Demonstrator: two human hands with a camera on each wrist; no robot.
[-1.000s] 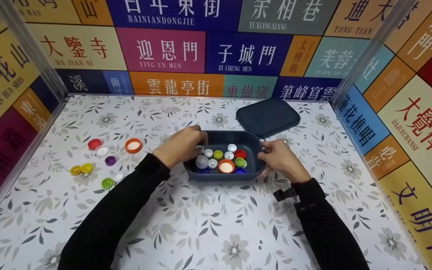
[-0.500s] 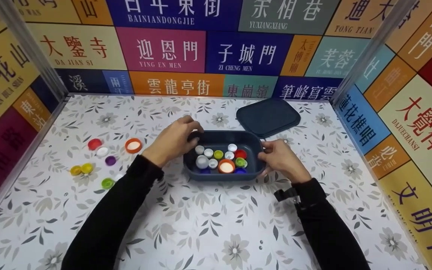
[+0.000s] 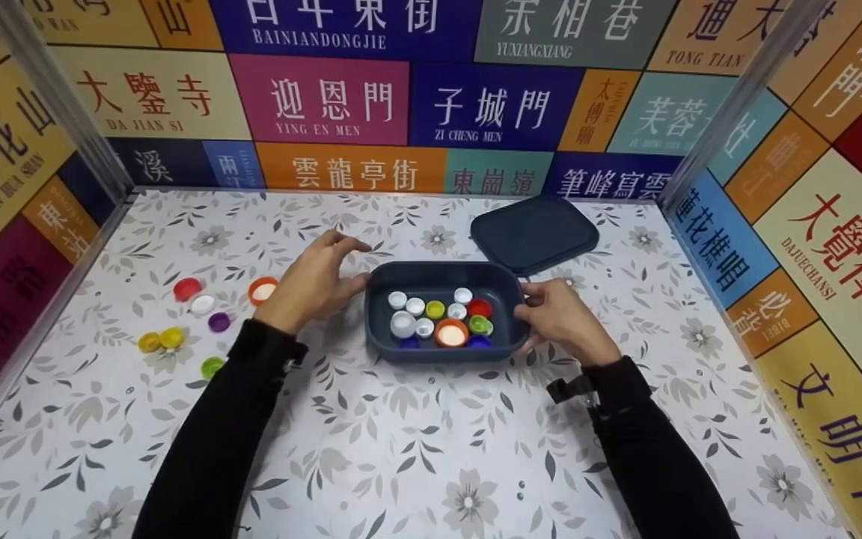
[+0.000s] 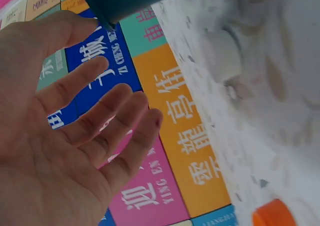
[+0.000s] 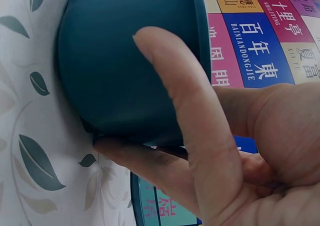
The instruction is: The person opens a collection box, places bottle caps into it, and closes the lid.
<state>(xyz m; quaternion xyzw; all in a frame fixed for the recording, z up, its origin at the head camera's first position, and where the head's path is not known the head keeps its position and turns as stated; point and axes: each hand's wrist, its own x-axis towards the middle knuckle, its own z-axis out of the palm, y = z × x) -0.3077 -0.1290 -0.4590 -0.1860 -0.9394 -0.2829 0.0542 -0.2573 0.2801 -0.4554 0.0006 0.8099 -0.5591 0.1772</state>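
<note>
Dark blue box (image 3: 446, 355): stands on the patterned surface (image 3: 371, 449), containing assorted caps (image 3: 452, 335). Right hand (image 3: 562, 314): fingers grip the box's right end. Left hand (image 3: 310, 283): fingers spread, thumb tip at its left end. Dark lid (image 3: 534, 233): behind. Loose caps (image 3: 172, 337): surface, left side.

Leaf-patterned white tabletop (image 3: 371, 449), dark box (image 3: 446, 355), dark lid (image 3: 534, 233) beyond it, loose coloured caps (image 3: 219, 322)

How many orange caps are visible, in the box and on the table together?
2. One orange cap is in the dark box, near its front wall; the second orange cap is on the table, partly hidden by the left hand. Others may be hidden.
</note>
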